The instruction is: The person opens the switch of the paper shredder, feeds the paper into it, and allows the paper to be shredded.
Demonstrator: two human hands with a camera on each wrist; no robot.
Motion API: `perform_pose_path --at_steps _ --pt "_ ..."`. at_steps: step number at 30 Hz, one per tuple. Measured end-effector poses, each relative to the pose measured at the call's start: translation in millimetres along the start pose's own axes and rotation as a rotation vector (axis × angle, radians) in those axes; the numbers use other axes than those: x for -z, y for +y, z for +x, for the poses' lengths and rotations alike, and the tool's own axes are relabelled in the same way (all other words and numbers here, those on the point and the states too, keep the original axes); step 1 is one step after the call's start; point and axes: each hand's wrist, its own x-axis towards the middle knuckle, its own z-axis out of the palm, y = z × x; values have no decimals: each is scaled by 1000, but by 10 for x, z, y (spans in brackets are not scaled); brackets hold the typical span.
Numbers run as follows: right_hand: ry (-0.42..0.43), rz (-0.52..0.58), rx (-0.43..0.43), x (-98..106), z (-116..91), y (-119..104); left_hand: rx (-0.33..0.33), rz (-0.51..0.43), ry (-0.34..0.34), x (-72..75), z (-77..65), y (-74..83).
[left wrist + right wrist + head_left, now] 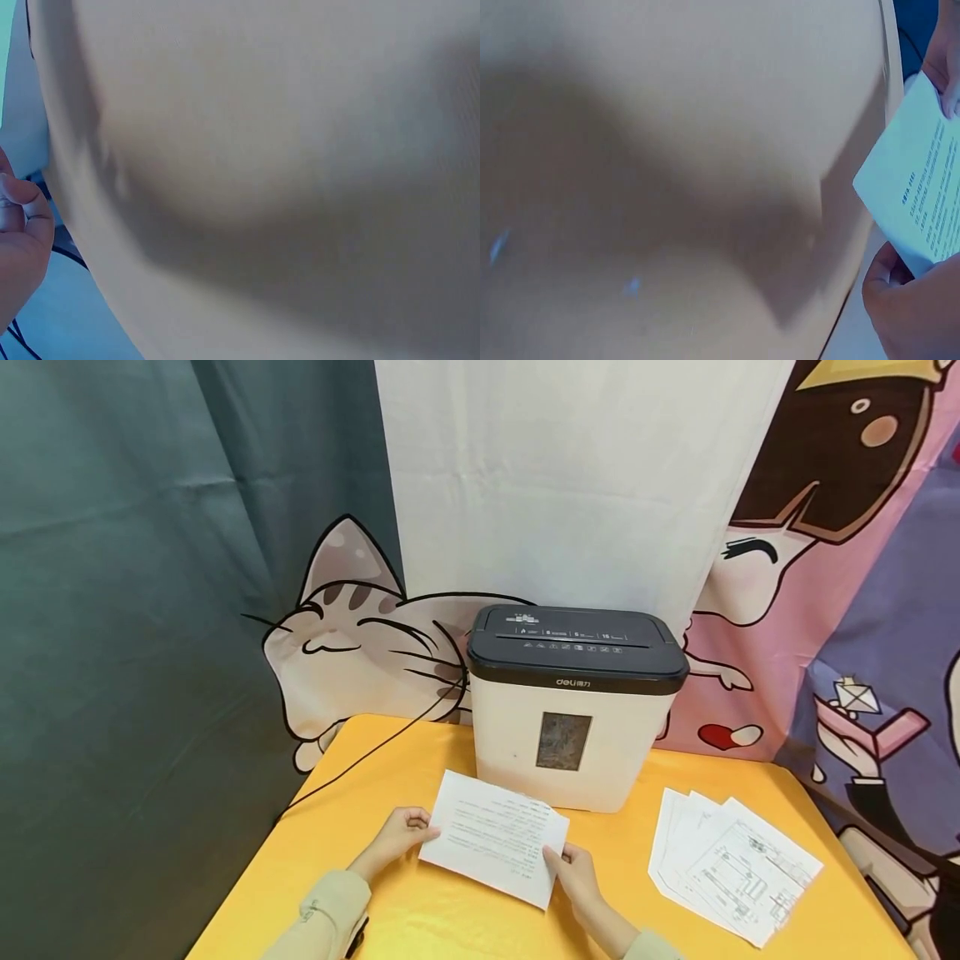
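Both hands hold a printed sheet of paper (491,839) over the yellow table, in front of the shredder. My left hand (399,838) pinches its left edge between thumb and fingers. At the lower right edge, my right hand (577,878) grips the sheet with the thumb on top. Behind the sheet stands a white paper shredder (510,727) with a dark top and a long feed slot. The right wrist view shows the paper (904,169) tilted between both hands. Only part of the left hand (24,240) appears in the left wrist view; the sheet's edge there is hard to make out.
Several overlapping printed sheets (738,864) lie on the yellow table (405,910) to the right. A black cord (360,760) runs from the shredder to the table's left edge. Curtains with cartoon figures hang close behind.
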Motion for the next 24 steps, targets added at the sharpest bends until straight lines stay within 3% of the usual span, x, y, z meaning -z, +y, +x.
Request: perform_pose_path --at_steps 7,13,24 --pt "4 -12 83 244 42 -71 -62 -11 -4 -181 22 73" --pt "14 -29 166 410 83 -209 -116 -36 47 -319 102 191" --pt "79 -63 317 637 97 -371 -133 -21 118 -551 143 342"
